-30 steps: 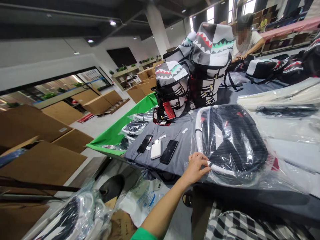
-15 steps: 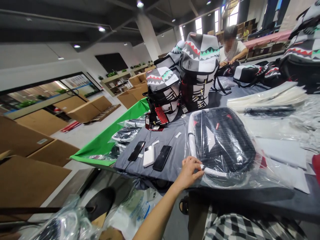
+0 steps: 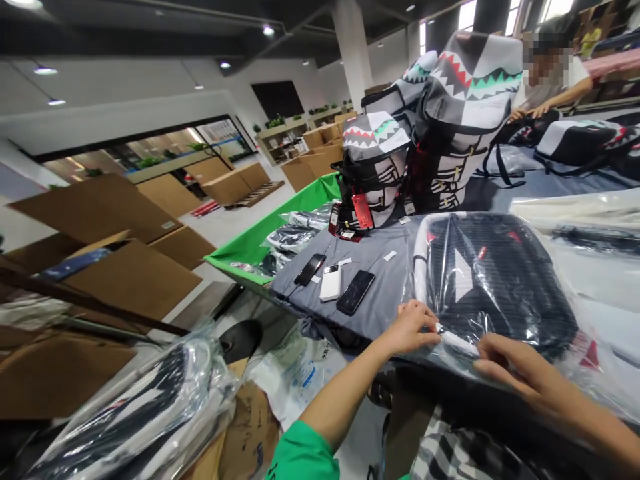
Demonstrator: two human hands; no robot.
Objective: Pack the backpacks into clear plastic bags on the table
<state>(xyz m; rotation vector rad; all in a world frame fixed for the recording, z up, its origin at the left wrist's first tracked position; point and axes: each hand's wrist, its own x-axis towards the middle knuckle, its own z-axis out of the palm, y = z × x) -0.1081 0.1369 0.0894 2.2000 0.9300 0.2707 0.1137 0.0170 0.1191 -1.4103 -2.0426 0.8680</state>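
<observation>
**Item:** black striped backpack [image 3: 500, 280] with white trim [image 3: 457, 343], sealed in a clear plastic bag [image 3: 530, 333], lying on a grey-covered table [image 3: 380, 293]. Glare on the plastic blurs its surface; the lower edge is hidden behind the hands.

**Left hand** [image 3: 413, 327]: fingers bunched narrow, tips on the bag beside the trim. Whether they pinch the plastic cannot be told.

**Right hand** [image 3: 520, 367]: fingers extended across the bag near the trim, thumb hidden. Grip cannot be told; the forearm runs out of frame.

**Nearby:** two phones [image 3: 355, 292] and a white power bank [image 3: 331, 283] on the cloth; stacked shark-mouth backpacks [image 3: 373, 167] beyond. Another bagged backpack [image 3: 135, 407], cut off, lies lower left.
</observation>
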